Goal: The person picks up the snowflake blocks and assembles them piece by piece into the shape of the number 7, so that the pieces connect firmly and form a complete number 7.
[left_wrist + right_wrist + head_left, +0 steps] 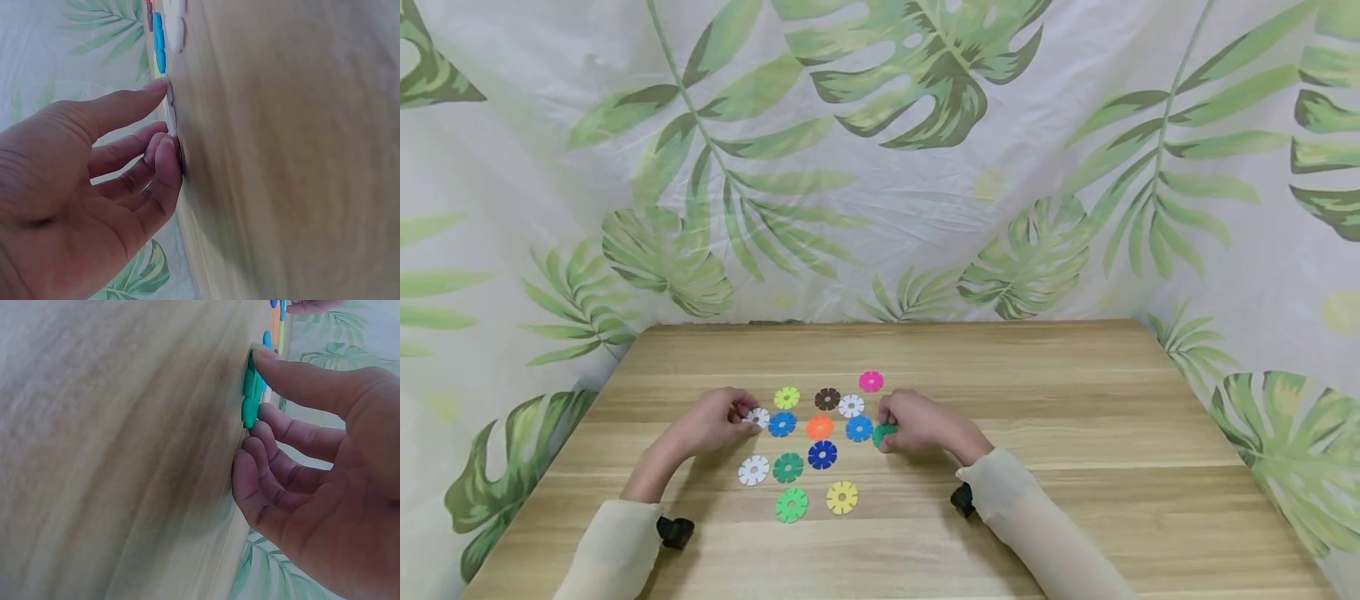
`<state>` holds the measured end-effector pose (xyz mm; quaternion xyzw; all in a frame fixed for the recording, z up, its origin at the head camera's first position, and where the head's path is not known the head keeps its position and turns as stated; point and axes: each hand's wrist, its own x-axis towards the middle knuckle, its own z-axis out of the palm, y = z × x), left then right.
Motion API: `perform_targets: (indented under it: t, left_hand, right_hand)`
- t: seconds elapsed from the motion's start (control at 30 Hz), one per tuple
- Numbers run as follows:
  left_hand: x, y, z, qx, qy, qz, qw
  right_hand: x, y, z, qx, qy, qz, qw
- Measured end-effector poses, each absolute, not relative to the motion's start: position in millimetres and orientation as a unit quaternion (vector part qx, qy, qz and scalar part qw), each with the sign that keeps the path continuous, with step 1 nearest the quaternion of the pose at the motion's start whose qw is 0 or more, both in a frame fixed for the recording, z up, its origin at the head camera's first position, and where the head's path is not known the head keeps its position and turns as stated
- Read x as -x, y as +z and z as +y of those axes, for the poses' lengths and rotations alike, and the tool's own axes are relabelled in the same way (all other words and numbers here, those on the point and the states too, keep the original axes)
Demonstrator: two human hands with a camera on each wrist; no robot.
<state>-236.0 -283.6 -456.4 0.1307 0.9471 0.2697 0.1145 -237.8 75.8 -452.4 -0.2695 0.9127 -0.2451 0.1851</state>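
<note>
My left hand (pixel 715 422) pinches a white notched disc (pixel 763 416) by its edges, thumb on the near side and fingers on the far side. The left wrist view shows this white disc edge-on, flat at the tabletop. On the right, my right hand (pixel 921 421) pinches a green notched disc (pixel 251 394) between thumb and index finger, its other fingers curled near the wood. Right beside the white disc lies a blue disc (pixel 774 424). Another blue disc (pixel 852 428) lies just left of the green one.
Several more notched discs lie flat between the hands and nearer me, among them an orange disc (pixel 812 428), a dark blue disc (pixel 814 456), a yellow disc (pixel 833 498) and a bright green disc (pixel 782 506). A pink disc (pixel 863 381) lies farthest back on the wooden table (pixel 1075 400). Leaf-patterned cloth (pixel 910 208) hangs behind.
</note>
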Motion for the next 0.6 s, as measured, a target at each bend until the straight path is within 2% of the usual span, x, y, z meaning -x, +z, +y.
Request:
perform_targets:
  t: [0.37, 0.6]
  left_hand:
    - [234.3, -455.6, -286.0, -0.103, 0.269, 0.951, 0.113]
    - [237.5, -456.8, -285.0, -0.096, 0.285, 0.948, 0.107]
  right_hand:
    - [237.6, -453.6, 74.5, 0.267, -0.231, 0.918, 0.179]
    - [235.5, -451.3, 75.2, 0.258, -0.273, 0.909, 0.182]
